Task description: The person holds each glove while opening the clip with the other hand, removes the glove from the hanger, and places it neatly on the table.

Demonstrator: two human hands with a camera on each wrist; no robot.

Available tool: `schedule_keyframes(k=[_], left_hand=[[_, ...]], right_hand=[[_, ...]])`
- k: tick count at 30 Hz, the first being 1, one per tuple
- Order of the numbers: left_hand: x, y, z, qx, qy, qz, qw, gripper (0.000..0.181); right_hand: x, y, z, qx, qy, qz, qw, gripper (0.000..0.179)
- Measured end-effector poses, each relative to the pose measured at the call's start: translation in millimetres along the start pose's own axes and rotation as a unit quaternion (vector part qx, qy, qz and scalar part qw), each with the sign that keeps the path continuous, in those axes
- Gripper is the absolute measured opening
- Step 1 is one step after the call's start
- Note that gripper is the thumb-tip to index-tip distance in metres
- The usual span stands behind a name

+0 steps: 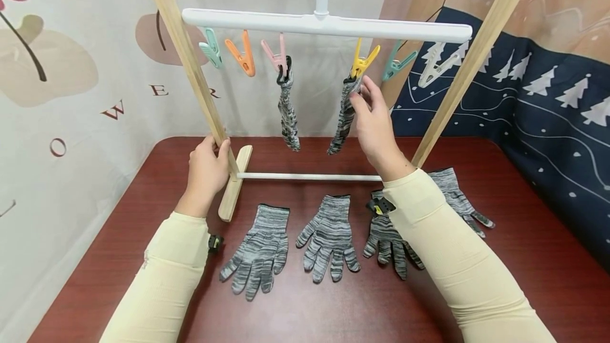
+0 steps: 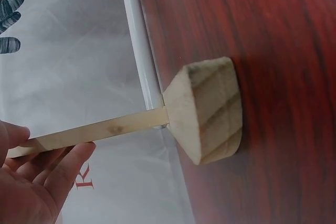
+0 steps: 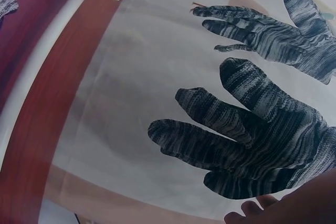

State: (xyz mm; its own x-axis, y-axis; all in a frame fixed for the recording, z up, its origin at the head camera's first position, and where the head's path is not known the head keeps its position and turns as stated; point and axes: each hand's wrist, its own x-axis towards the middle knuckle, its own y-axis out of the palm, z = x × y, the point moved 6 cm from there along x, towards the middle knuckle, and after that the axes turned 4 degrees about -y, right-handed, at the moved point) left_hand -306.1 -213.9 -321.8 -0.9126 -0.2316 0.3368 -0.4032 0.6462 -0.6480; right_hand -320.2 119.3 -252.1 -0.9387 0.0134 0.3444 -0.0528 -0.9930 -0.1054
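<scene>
My left hand (image 1: 208,168) grips the left wooden post (image 1: 190,62) of a rack, thumb on one side and fingers on the other; the left wrist view shows this grip beside the post's wooden foot (image 2: 210,114). My right hand (image 1: 376,123) is at the cuff of a grey striped knit glove (image 1: 345,113), fingers loosely bent and fingertips beside the fabric. A yellow clothespin (image 1: 363,61) holds that glove from above. Another striped glove (image 1: 288,110) hangs from a pink clothespin (image 1: 276,54). In the right wrist view both hanging gloves show, the nearer glove (image 3: 262,140) above my fingertips.
Several striped gloves lie on the red-brown table (image 1: 305,316), including a left glove (image 1: 261,247) and a middle glove (image 1: 331,237). A white hanger bar (image 1: 267,20) carries more clothespins, among them an orange clothespin (image 1: 242,56). A white rod (image 1: 310,177) joins the rack's base.
</scene>
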Motion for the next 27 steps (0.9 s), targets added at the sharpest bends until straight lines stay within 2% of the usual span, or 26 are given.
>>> schedule_keyframes(k=[13,27], left_hand=[[1.0,0.9,1.2,0.0,-0.007,0.005,1.0,0.042],[1.3,1.0,0.8,0.002,-0.005,-0.001,1.0,0.038]], right_hand=[[2.6,-0.9,0.1,-0.001,0.006,0.0,1.0,0.059],[-0.9,-1.3,-4.5,-0.015,-0.017,-0.009,0.9997,0.05]])
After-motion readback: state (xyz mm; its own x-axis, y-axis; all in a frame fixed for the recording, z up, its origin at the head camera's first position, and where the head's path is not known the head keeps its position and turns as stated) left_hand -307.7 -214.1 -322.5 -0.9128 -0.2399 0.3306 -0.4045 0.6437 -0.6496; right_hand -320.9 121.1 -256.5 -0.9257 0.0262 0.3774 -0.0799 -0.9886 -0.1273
